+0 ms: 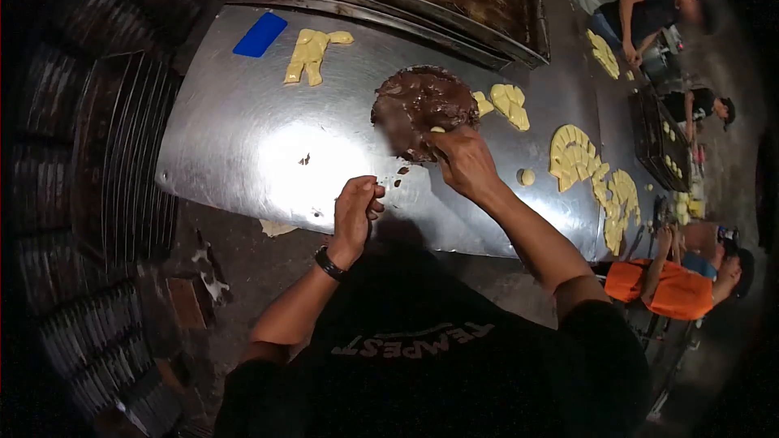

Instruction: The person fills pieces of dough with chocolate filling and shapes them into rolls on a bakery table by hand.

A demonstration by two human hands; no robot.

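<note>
A round mass of glossy dark-brown paste [410,105], chocolate-like, lies on the metal table. My right hand [464,161] is over its near right edge, fingers closed around a small yellow dough piece [438,130] that shows at the fingertips. Closer to me, my left hand [355,211] is held near the table's front edge with its fingers curled; whatever may be inside them is hidden. Brown crumbs [398,183] lie between the hands. Yellow dough pieces [510,105] sit just right of the paste, and a small dough ball [526,177] lies by my right forearm.
Cut yellow dough [308,55] and a blue scraper [260,35] are at the table's [219,113] far left. Large baking trays [389,0] stand along the back. More cut dough [576,154] spreads to the right. Co-workers, one in an orange shirt [682,290], are at the right.
</note>
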